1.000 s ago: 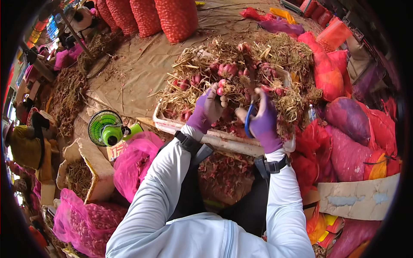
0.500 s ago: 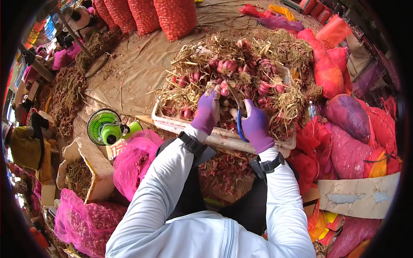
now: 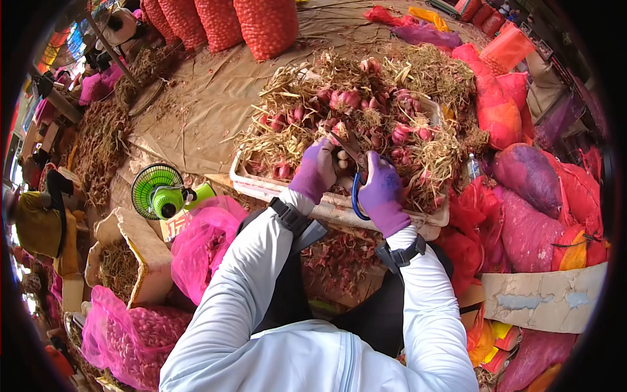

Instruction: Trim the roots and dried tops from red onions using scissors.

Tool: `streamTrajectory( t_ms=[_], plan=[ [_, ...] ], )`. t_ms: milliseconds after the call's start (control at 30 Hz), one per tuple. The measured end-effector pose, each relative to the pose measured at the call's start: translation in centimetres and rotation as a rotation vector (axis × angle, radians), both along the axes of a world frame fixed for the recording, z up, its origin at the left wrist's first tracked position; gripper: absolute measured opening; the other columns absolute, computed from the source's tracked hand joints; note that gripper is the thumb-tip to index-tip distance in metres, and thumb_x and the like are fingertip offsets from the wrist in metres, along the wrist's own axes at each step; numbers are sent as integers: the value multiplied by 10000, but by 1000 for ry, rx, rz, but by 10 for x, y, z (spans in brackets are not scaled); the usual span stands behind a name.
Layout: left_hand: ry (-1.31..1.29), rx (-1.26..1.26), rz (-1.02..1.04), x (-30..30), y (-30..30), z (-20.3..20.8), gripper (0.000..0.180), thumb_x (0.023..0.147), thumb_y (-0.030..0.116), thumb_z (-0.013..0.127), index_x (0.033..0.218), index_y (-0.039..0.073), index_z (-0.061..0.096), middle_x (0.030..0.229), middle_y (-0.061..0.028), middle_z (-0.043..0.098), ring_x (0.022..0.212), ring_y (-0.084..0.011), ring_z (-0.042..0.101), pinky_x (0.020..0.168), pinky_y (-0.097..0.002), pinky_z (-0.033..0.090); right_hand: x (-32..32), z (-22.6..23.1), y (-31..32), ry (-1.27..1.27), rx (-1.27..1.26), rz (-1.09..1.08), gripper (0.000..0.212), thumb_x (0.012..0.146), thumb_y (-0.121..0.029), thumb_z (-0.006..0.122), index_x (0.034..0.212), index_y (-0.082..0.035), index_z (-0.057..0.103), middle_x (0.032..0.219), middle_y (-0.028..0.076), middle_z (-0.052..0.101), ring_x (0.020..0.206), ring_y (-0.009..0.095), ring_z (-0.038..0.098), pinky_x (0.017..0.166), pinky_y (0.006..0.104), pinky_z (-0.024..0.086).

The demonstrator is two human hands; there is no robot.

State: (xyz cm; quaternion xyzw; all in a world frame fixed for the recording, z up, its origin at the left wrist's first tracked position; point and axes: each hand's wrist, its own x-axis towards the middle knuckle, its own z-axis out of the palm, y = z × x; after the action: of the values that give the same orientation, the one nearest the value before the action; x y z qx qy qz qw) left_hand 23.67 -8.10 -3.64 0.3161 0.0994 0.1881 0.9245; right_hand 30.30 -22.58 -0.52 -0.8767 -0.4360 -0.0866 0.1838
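My left hand, in a purple glove with bare fingertips, is closed on a red shallot with dry stalks. In my right hand, also gloved in purple, is a pair of scissors with blue handles. Their metal blades point up and left, beside the shallot near my left fingertips; whether they touch it I cannot tell. Both hands are over the near part of a white foam tray. It is heaped with red shallots and straw-coloured dry stalks.
A green fan and pink mesh bags stand to the left, with a foam box of dry trimmings. Full red sacks line the back. More sacks and a water bottle are at right. Loose shallots lie between my legs.
My right hand has shifted slightly left and down with the scissors, and the blades have moved left toward my left fingertips. My left hand has stayed nearly in place.
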Motion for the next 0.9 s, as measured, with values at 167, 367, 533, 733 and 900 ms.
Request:
streamTrajectory(
  t_ms=[167, 367, 533, 733, 900],
  plan=[
    [53, -132, 7, 0, 0, 9, 168, 976, 190, 415, 973, 63, 526, 732, 7, 483, 603, -99, 456, 528, -232, 385, -1, 12, -6, 186, 57, 40, 406, 794, -364, 682, 1010, -62, 516, 740, 140, 619, 674, 302, 625, 610, 414, 476],
    [150, 90, 161, -1, -12, 23, 183, 978, 194, 440, 1000, 62, 565, 721, 24, 533, 581, -78, 487, 507, -203, 404, 2, 23, -5, 543, 564, 37, 439, 756, -340, 762, 1009, -54, 546, 590, 64, 563, 523, 180, 557, 528, 313, 449],
    [191, 544, 403, 5, -37, 32, 219, 961, 99, 434, 1018, 36, 637, 799, -17, 641, 615, -64, 555, 568, -205, 476, -12, 37, 4, 612, 597, -65, 341, 778, -208, 719, 1042, -52, 569, 684, 67, 610, 585, 155, 589, 565, 307, 466],
    [295, 646, 258, -1, -45, 51, 201, 952, 120, 469, 1027, 43, 639, 767, -7, 651, 600, -51, 572, 531, -198, 473, 19, 21, -8, 1114, 894, 45, 221, 801, -44, 619, 1016, -41, 569, 668, -16, 544, 543, 79, 517, 534, 261, 456],
    [249, 606, 391, 5, -34, 37, 212, 958, 118, 459, 1021, 45, 648, 799, -19, 663, 651, -58, 587, 540, -204, 479, 4, 31, -6, 541, 499, -54, 398, 760, -287, 713, 1045, -63, 548, 744, 137, 606, 615, 279, 602, 575, 379, 465]
  ],
)
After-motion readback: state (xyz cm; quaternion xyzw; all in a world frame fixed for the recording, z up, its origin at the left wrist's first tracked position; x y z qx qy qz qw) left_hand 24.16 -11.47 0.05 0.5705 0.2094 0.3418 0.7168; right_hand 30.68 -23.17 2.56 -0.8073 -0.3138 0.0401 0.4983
